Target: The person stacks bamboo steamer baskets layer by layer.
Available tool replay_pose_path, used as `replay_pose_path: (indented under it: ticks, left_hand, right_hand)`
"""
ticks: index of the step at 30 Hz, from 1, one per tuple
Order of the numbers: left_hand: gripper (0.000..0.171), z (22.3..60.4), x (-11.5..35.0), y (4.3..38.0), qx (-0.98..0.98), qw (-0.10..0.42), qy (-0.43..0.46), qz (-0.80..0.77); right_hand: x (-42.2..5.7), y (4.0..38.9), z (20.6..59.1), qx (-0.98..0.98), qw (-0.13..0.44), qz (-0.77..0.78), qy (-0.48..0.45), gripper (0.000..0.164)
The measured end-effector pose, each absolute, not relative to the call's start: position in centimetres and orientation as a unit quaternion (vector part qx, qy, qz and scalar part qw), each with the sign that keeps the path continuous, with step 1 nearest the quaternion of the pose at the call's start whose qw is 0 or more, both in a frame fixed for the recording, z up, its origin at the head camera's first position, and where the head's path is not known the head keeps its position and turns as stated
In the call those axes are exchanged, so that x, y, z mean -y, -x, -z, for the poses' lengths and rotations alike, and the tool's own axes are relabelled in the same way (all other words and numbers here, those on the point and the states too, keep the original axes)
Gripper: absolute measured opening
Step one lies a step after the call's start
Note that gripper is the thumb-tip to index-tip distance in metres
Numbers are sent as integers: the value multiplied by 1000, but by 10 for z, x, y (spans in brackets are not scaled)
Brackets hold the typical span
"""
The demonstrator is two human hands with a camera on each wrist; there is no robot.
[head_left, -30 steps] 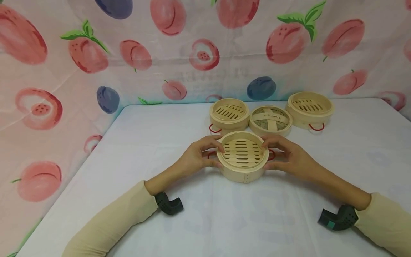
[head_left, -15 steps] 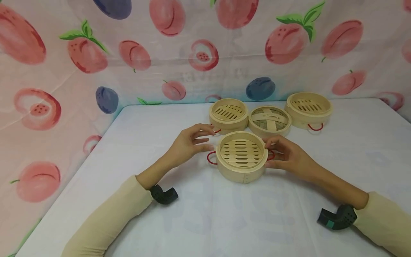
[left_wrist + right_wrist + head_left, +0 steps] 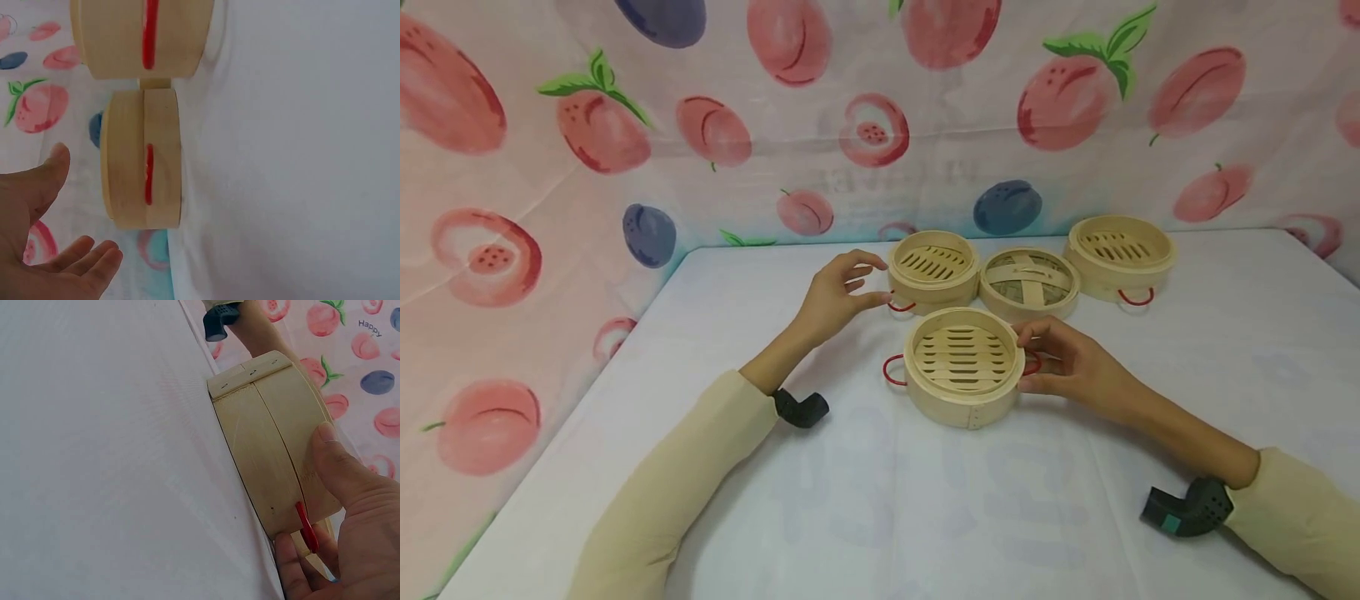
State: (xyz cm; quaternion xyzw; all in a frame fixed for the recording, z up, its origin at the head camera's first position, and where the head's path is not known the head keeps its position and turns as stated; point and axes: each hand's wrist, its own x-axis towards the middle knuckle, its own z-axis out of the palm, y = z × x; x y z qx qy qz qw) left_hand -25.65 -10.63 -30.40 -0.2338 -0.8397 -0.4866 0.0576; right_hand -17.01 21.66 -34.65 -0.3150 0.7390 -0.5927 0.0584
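In the head view a round bamboo steamer basket (image 3: 951, 408) with a slatted base and red side handles stands at the front. My right hand (image 3: 1078, 367) holds its right side, thumb against the wall and fingers curled by the red handle, as the right wrist view shows on the basket wall (image 3: 256, 437). Just left of the back-left steamer basket (image 3: 936, 296) is my left hand (image 3: 835, 300), thumb and fingers spread, fingertips close to its side. The left wrist view has this hand (image 3: 56, 244) apart from that basket's wall (image 3: 125, 162), which carries a red handle.
A woven steamer lid (image 3: 1033, 283) with a crossed bamboo strap lies behind the front basket. Farther right stands another steamer basket (image 3: 1123, 279). All rest on a white-covered table (image 3: 850, 517), backed by a fruit-print cloth (image 3: 955, 142).
My left hand has let go of the front basket's left side and moved back and away to the back-left basket. The right hand stays on the front basket, which has not moved.
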Motion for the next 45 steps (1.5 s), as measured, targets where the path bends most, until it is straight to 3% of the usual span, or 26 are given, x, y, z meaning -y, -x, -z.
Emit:
replay_pose_path:
  ticks: [10,23,31,45]
  left_hand:
    - [49,313,97,282,851,23,239,467]
    - [50,332,91,305,861,-23,216,460]
    - [38,335,90,309,851,-12,215,479]
    - [33,342,90,310,814,4,233,532]
  right_hand:
    - [-217,171,345,-743,63,590,309,45]
    - [-218,170,349,-743,61,594,302,45]
    - [-217,171,346,-747,60,588,304,45]
    - [-217,170,345,-752,64,586,296,46]
